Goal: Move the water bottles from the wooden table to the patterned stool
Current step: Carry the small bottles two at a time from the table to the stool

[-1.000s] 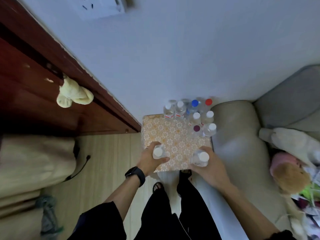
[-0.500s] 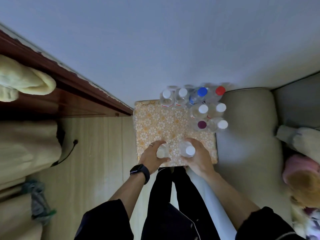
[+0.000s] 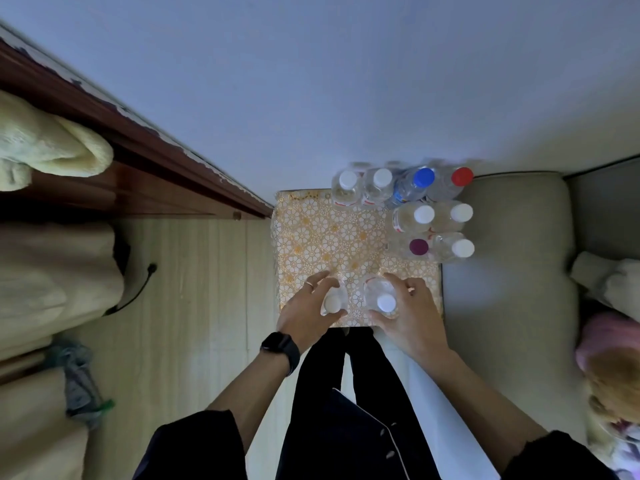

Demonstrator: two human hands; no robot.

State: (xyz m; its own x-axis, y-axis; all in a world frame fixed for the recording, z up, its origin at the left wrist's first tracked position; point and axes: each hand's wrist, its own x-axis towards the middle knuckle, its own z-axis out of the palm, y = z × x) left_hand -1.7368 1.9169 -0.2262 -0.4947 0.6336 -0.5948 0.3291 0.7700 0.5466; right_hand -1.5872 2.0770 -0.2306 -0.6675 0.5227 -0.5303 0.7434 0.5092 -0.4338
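The patterned stool (image 3: 322, 237) stands against the wall, with an orange-and-white flower top. Several clear water bottles (image 3: 412, 216) stand upright in its far right corner, capped white, blue, red and purple. At the stool's near edge my left hand (image 3: 308, 313) curls around a white-capped water bottle (image 3: 334, 302) that stands on the top. My right hand (image 3: 412, 313) wraps another white-capped bottle (image 3: 382, 299) just beside it. The two bottles are a little apart. The wooden table is out of view.
A grey sofa arm (image 3: 502, 258) touches the stool's right side, with soft toys (image 3: 609, 341) further right. A dark wooden frame (image 3: 138, 147) runs along the left, a pale towel (image 3: 48, 147) draped on it. A black cable (image 3: 138, 289) lies on the light wood floor.
Both hands brought their bottles together at the stool's near edge and lowered them onto the top. The view tilted down and closer to the stool.
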